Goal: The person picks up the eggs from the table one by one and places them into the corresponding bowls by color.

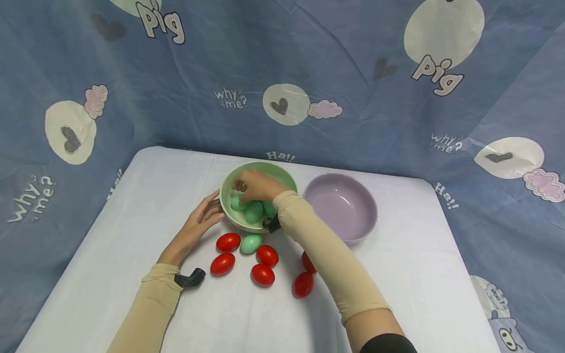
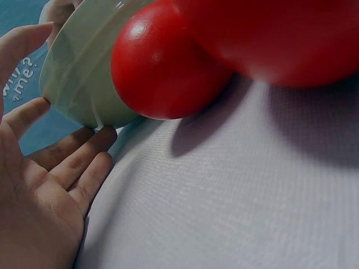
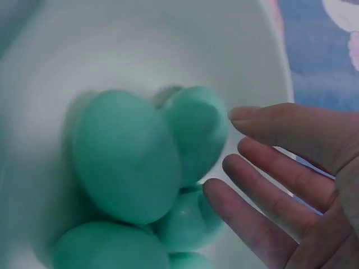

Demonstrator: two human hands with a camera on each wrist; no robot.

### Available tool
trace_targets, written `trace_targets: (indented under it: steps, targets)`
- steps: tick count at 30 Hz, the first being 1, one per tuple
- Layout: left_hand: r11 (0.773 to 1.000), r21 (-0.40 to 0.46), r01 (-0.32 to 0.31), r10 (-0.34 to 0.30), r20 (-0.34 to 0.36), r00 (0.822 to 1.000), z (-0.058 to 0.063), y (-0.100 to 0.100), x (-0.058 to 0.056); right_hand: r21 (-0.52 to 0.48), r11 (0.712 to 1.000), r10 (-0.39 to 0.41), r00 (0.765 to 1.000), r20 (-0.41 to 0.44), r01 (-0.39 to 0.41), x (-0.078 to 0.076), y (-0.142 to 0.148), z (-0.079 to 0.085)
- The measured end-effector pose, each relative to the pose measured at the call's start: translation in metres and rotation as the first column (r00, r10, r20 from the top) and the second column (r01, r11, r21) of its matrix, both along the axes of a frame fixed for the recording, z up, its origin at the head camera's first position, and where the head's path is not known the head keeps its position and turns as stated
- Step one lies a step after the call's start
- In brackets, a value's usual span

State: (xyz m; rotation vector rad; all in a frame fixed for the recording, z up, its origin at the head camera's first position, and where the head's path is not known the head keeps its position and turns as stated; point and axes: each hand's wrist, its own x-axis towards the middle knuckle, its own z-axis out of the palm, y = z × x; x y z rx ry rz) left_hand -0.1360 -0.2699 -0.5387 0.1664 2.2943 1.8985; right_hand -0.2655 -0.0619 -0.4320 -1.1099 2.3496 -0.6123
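Several green eggs (image 1: 253, 212) lie together inside a light green bowl (image 1: 243, 226). Over them, within the bowl, is my right hand (image 1: 260, 185). In the right wrist view its thumb and fingers are spread apart beside the green eggs (image 3: 126, 157), with nothing held between them; whether a fingertip touches an egg I cannot tell. My left hand (image 1: 200, 223) rests at the bowl's left side. The left wrist view shows its extended fingertips touching the outer wall of the bowl (image 2: 84, 73). In front of the bowl, one more green egg (image 1: 251, 243) sits on the white cloth.
Several red eggs (image 1: 263, 275) are scattered on the white-covered table (image 1: 212, 318), one partly hidden by the right forearm. A purple bowl (image 1: 340, 206) stands right of the green one. Behind the table hangs a blue printed curtain (image 1: 220, 63).
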Motion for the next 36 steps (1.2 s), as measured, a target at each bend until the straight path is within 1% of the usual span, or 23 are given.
trace_targets:
  steps: [6, 11, 14, 19, 26, 30, 33, 36]
  targets:
    - [1.000, -0.004, -0.003, 0.003, -0.009, 1.000, -0.003, 0.000, -0.001, -0.025, 1.000, 0.007, 1.000, 0.004, -0.007, 0.005, 0.005, 0.011]
    - [1.000, 0.006, -0.006, 0.006, -0.003, 1.000, -0.003, 0.000, -0.001, -0.053, 0.999, -0.001, 1.000, 0.005, 0.001, 0.017, 0.012, 0.019]
    - [1.000, 0.010, -0.004, 0.004, -0.004, 1.000, -0.001, 0.001, -0.001, -0.063, 0.998, 0.007, 1.000, -0.011, -0.008, 0.025, 0.017, 0.022]
    - [1.000, 0.006, -0.005, 0.006, -0.005, 1.000, 0.000, 0.001, -0.001, -0.086, 0.995, 0.037, 0.999, -0.036, -0.040, 0.041, 0.025, 0.023]
    - [1.000, -0.003, -0.003, 0.003, -0.003, 1.000, -0.001, 0.000, 0.000, -0.172, 0.983, 0.058, 0.997, -0.053, -0.067, 0.066, 0.038, 0.023]
    - [1.000, -0.004, -0.004, 0.004, -0.009, 1.000, 0.000, 0.001, 0.000, -0.207, 0.975, 0.070, 0.997, -0.040, -0.076, 0.080, 0.043, 0.022]
    - [1.000, -0.003, -0.006, 0.006, -0.018, 1.000, -0.001, 0.001, -0.001, -0.212, 0.971, 0.102, 0.993, -0.058, -0.112, 0.092, 0.045, 0.020]
    - [1.000, 0.003, -0.005, 0.005, -0.022, 1.000, -0.002, 0.001, -0.001, -0.196, 0.967, 0.147, 0.984, -0.100, -0.164, 0.104, 0.045, 0.018]
